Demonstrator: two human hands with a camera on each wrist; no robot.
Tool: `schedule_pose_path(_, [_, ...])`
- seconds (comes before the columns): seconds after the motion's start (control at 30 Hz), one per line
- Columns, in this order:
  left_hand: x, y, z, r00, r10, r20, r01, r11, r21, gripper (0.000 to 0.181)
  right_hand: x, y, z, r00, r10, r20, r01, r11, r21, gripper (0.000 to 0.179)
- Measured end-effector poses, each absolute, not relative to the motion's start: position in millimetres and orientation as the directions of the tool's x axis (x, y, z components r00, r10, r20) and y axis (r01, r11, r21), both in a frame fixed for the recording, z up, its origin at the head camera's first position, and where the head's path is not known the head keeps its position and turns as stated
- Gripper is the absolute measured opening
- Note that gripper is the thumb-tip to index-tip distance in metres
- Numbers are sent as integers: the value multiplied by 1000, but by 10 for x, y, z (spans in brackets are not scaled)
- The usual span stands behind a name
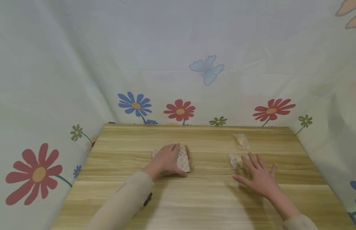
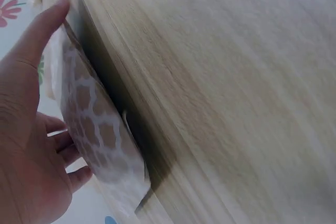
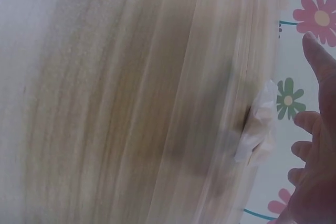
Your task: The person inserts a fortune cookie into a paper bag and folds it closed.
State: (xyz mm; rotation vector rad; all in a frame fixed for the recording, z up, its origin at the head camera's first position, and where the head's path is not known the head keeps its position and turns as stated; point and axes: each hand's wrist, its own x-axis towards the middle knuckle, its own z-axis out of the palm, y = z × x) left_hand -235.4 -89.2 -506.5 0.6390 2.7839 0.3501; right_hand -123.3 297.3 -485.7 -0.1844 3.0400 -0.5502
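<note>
My left hand [image 1: 165, 159] holds a flat brown paper packet [image 1: 183, 159] with a white lattice pattern. In the left wrist view the thumb lies at one edge of the packet [image 2: 100, 124] and the curled fingers are at its other side; the packet tilts off the wood there. My right hand [image 1: 259, 177] hovers over the table with its fingers spread and nothing in its grasp. Just beyond its fingertips lies a small clear plastic packet [image 1: 233, 160] with something pale yellow inside. A similar clear packet [image 1: 242, 141] rests farther back.
The wooden tabletop [image 1: 206, 198] shows a seam running across it. Cloth printed with flowers and butterflies [image 1: 166, 48] hangs behind and at both sides. A small black object [image 1: 147, 199] peeks out beside the left sleeve.
</note>
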Motion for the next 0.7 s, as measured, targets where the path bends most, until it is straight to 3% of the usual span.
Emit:
schedule_pose_path(0.4, [-2388, -957, -4951, -813, 522, -258, 479, 851, 214, 129, -1316, 2983, -4822, -988, -152, -8, -141, 932, -334, 99])
schedule_pose_path(0.7, [-2366, -1001, -4814, -781, 545, -306, 537, 835, 118, 130, -1482, 3065, -4701, -984, -178, -23, -159, 925, -346, 98])
